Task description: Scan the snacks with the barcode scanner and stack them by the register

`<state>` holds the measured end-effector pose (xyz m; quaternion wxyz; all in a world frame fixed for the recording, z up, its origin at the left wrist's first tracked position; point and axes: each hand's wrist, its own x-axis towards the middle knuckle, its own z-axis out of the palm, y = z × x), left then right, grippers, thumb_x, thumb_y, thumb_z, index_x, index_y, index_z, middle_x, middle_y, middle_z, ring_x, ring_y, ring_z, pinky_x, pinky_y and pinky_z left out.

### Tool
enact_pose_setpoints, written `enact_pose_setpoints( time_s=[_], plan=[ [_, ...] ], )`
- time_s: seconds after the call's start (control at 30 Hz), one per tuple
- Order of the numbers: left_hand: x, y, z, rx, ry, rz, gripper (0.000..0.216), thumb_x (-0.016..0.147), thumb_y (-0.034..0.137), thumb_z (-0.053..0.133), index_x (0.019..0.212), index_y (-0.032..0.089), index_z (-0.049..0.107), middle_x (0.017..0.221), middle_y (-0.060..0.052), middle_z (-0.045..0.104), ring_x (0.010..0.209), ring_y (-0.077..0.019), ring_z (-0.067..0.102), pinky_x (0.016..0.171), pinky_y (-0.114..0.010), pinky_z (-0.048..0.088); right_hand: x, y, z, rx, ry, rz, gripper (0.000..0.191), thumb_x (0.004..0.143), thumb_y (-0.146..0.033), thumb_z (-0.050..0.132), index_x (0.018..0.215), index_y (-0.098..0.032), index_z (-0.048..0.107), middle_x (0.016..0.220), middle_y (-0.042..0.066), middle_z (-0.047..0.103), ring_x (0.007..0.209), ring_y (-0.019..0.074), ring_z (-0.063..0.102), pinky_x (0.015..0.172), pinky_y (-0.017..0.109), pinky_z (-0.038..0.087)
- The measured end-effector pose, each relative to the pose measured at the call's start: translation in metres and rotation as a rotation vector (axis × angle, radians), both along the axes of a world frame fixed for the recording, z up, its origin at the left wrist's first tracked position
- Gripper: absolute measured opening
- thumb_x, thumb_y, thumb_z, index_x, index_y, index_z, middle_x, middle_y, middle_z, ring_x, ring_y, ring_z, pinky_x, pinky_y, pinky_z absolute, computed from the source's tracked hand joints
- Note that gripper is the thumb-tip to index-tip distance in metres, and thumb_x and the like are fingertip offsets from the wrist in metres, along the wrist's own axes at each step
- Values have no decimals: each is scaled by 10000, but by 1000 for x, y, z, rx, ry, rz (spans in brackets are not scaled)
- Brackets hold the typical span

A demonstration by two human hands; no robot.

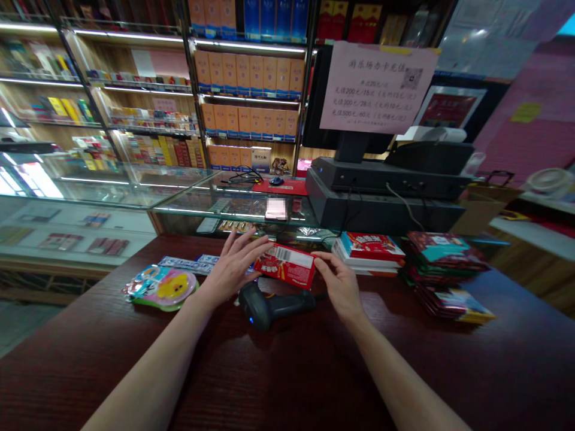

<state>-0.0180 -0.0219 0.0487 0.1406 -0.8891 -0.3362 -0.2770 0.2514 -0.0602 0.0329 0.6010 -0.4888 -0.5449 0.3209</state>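
Near the far edge of the counter (pixel 278 383), the right hand (pixel 339 284) pinches the red box (pixel 290 263) by one end; the left hand (pixel 231 263), fingers straight, overlaps the other, its hold I cannot tell

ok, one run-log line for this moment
right hand: gripping red box, right end | left hand: at box's left end, grip unclear | scanner: on table, below box in view

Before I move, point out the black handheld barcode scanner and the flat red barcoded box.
Black handheld barcode scanner (pixel 270 307), head view: junction of handle and scanning end.
Flat red barcoded box (pixel 287 269), head view: printed face below the barcode.
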Motion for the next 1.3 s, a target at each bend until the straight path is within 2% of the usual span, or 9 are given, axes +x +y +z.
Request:
enact_pose_setpoints(
  time_s=[0.1,0.23,0.37,0.43,0.57,0.67,0.77,0.97,1.3],
  plan=[
    [-1,0,-2,-3,-28,-13,656,903,236,649,1494,280,368,1536,-57,486,1485,-246,343,1266,-567,93,1,3,-5,-11,19,12,419,836,-519,662,1120,-213,701,1014,55,726,898,220,664,815,356,533],
    [-4,1,-5,-16,-83,16,580,920,226,607,1457,254,390,1525,-92,491,1430,-231,436,1266,-548,82,4,7,-15,16,-8,0,534,867,-482,640,1321,-210,574,1071,69,695,940,207,659,857,364,534],
    [-8,4,-9,0,-122,71,554,906,220,601,1425,245,408,1492,-103,525,1412,-245,459,1261,-552,76,6,3,-21,57,-173,-20,479,923,-444,580,1348,-227,540,1136,87,682,995,212,654,881,376,532],
    [-10,7,-12,5,-130,99,561,896,203,596,1422,244,407,1484,-107,532,1400,-247,474,1260,-550,81,6,-4,-20,88,-307,45,423,948,-412,550,1336,-242,551,1155,81,685,1017,214,653,913,387,520],
    [-15,13,-19,30,-145,171,559,876,188,597,1405,247,424,1484,-110,532,1385,-258,489,1258,-547,79,2,-19,-11,158,-663,285,412,960,-359,574,1361,-267,544,1228,69,680,1151,229,603,1012,418,450],
    [-19,17,-23,34,-168,212,567,867,183,601,1401,249,423,1477,-110,539,1375,-258,501,1257,-547,81,-2,-28,-4,167,-878,437,589,893,-425,694,1420,-251,496,1286,83,656,1181,248,575,1030,423,421],
    [-22,20,-26,21,-188,238,578,865,175,598,1405,253,407,1485,-106,531,1384,-252,494,1255,-554,76,-6,-31,-3,180,-1010,504,763,811,-482,778,1454,-223,458,1299,101,645,1170,264,571,1043,434,396],
    [-25,23,-32,-9,-190,252,582,875,167,586,1411,258,380,1506,-119,508,1397,-255,483,1246,-581,63,-15,-29,-12,225,-1149,463,636,881,-313,715,1451,-208,455,1243,100,650,1126,251,577,1027,422,385],
    [-27,25,-34,-11,-223,228,641,842,125,569,1433,254,356,1507,-132,503,1415,-249,464,1245,-577,56,-17,-27,-16,271,-1163,417,573,911,-341,687,1433,-224,481,1180,86,645,1079,256,578,999,434,391]
  ],
)
